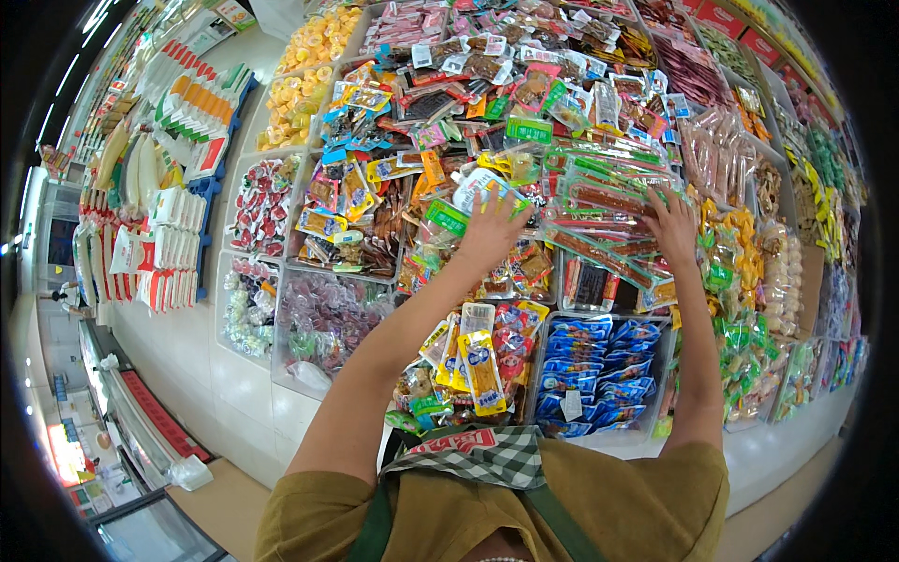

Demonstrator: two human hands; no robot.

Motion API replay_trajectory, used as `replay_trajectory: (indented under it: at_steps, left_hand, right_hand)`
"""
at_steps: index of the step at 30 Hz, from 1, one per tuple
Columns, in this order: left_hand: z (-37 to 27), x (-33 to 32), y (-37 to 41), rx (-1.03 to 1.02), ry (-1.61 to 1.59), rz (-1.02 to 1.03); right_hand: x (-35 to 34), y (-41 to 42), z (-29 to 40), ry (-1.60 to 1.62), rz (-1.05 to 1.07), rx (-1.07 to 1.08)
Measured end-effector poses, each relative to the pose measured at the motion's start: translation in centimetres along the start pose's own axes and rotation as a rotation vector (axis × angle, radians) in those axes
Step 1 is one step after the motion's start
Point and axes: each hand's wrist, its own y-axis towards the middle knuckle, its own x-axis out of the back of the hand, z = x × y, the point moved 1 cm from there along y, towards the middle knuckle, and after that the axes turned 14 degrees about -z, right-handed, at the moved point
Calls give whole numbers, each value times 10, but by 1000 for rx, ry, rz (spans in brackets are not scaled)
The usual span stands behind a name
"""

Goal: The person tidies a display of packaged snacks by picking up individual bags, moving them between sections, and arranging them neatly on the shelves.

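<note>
My left hand (pixel 493 228) lies with spread fingers on a white snack pouch (pixel 480 191) amid a heap of packaged snacks; whether it grips the pouch is unclear. At my right hand (pixel 673 228), the fingers touch the end of long clear-and-green packs of brown snack sticks (pixel 611 195). Whether they close on a pack cannot be told. A green-topped packet (pixel 447 218) rests just left of my left hand. Nearer my body are yellow snack packets (pixel 482 372) and a clear bin (pixel 664 379) of blue packets.
Clear bins of jelly cups (pixel 298 98), red-and-white sweets (pixel 263 204) and purple-wrapped sweets (pixel 333 316) stand at the left. Orange packs (pixel 730 242) and bagged round snacks (pixel 781 274) lie at the right. Beyond a tiled floor (pixel 242 386), stacked bags (pixel 172 246) stand on a blue pallet (pixel 207 232).
</note>
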Motion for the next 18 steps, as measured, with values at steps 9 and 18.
replay_trajectory:
  at_steps: [9,18]
  left_hand:
    - [22,8,-18,216,-130,-7]
    - [59,19,-37,301,-178,-235]
  right_hand:
    - [-12,10,26,-24,12,12]
    - [-4,2,41,25,-46,18]
